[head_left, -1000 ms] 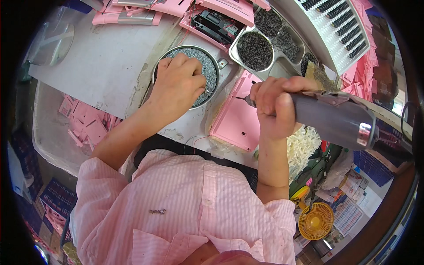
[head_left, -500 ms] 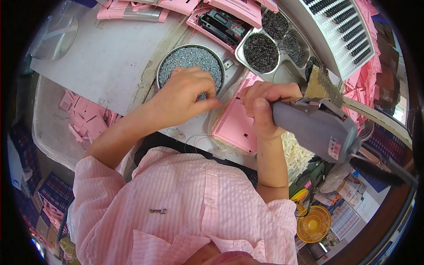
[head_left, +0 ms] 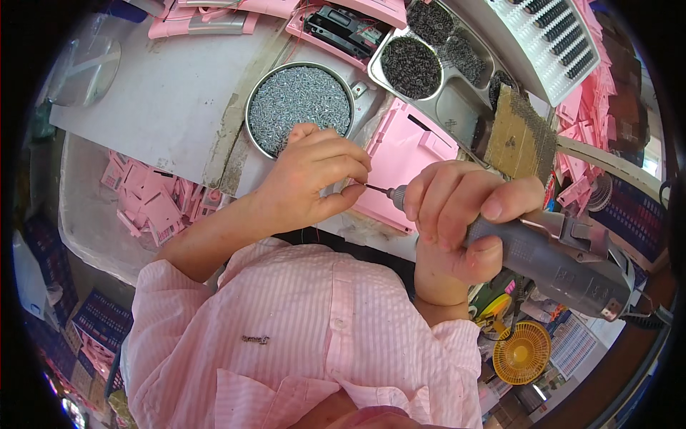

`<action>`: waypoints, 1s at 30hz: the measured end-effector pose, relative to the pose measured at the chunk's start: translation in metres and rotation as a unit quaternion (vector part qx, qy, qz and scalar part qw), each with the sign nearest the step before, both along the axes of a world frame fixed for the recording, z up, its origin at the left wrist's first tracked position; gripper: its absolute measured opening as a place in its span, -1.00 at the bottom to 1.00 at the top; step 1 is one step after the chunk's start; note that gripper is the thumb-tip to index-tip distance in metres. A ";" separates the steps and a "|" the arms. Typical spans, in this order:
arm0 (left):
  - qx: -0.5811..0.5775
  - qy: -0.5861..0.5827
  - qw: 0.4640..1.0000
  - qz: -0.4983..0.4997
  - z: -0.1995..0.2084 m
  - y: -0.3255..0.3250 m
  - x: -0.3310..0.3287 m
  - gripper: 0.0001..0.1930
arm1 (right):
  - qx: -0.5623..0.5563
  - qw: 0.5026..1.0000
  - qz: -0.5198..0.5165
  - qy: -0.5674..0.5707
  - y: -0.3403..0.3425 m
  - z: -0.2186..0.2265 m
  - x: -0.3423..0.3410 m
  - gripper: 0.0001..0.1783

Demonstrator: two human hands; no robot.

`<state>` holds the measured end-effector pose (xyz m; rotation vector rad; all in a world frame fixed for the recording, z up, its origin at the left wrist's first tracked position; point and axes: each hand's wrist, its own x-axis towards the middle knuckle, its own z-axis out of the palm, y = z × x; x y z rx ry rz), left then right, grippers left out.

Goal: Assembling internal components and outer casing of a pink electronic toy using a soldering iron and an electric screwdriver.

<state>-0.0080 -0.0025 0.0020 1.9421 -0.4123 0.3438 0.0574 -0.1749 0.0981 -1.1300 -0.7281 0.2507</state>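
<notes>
Pic's bright, soft shadows, ctr fairly sharp, w/ fisheye bend & blk corners.

Round yellow openwork object (head_left: 522, 352), lower right; clear plastic container (head_left: 87, 70), upper left; dark blue crate (head_left: 104, 314), lower left.

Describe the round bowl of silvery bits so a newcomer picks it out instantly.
Find the pale worktop at upper left, then the person's left hand to its right. Just beyond that hand sits a round metal bowl holding small silvery pieces. Unlike the metal tray of dark pieces on its right, it is one undivided circle.
</notes>
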 end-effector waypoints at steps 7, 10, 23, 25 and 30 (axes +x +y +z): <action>-0.049 -0.022 0.999 0.005 -0.007 -0.007 -0.008 -0.79 | 0.031 0.999 0.017 0.032 -0.007 0.002 -0.009 -0.64; -0.026 -0.062 0.997 0.030 -0.008 -0.010 -0.013 -0.78 | 0.047 0.997 0.019 0.062 -0.009 0.002 -0.016 -0.62; 0.073 -0.042 0.984 0.155 -0.006 0.028 -0.024 -0.71 | 0.002 0.997 0.009 0.080 -0.006 -0.047 -0.044 -0.72; 0.068 -0.036 0.986 0.149 -0.008 0.022 -0.022 -0.72 | -0.039 0.998 -0.017 0.046 0.000 -0.049 -0.047 -0.70; 0.082 -0.091 0.981 0.150 -0.011 0.012 0.007 -0.80 | -0.086 0.995 -0.002 -0.055 0.005 -0.054 -0.045 -0.71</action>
